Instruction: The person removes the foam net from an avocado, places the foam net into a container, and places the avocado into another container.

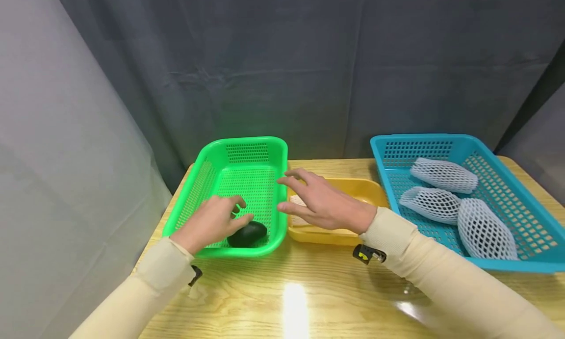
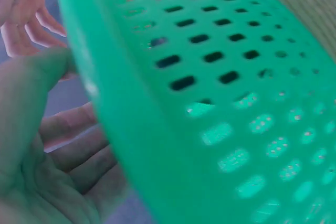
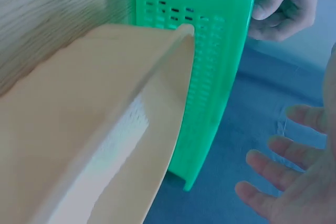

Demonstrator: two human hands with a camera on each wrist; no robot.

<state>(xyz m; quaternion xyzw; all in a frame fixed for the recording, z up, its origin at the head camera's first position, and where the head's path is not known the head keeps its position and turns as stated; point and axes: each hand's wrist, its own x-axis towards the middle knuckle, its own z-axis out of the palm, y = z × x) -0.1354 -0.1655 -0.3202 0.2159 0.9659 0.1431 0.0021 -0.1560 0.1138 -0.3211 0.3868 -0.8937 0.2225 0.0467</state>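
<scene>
My left hand (image 1: 216,220) hovers over the near part of the green basket (image 1: 282,216), fingers loosely bent, holding nothing. Just beneath its thumb a dark, smooth, rounded object (image 1: 248,235) lies in the basket; its kind is unclear, and the hand hides part of it. My right hand (image 1: 319,201) is above the yellow tray (image 1: 326,238), fingers spread and pointing left toward the green basket's rim. Partly covered by that hand, a white netted piece (image 1: 296,219) lies in the tray. In the right wrist view, the right hand's fingers (image 3: 283,171) are apart with nothing held.
A blue basket (image 1: 383,177) stands at the right with three white foam-net sleeves (image 1: 485,228) in it; whether they hold anything is hard to tell. The wooden table (image 1: 247,299) runs in front of the containers. A dark grey curtain (image 1: 273,74) hangs behind.
</scene>
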